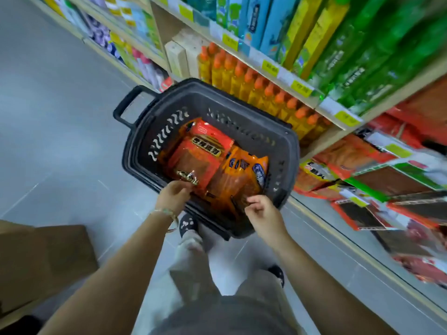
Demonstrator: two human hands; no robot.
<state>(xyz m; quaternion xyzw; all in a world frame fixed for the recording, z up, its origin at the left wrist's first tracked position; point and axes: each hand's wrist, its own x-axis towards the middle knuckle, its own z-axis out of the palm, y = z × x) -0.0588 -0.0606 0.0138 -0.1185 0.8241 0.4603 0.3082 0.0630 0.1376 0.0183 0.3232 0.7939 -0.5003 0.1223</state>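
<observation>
at frame centre, the red packet [200, 155] is pinched by the left hand [174, 197], the orange packet [242, 175] by the right hand [263, 212] (seemingly being settled into the basket [294, 151]); a release seems needed next.

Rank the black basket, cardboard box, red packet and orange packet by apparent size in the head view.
1. Black basket.
2. Cardboard box, cut by the frame and nearer the camera.
3. Red packet and orange packet: too alike to rank.

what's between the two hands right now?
Head view: the near ends of the orange packets in the basket, between left hand and right hand.
</observation>
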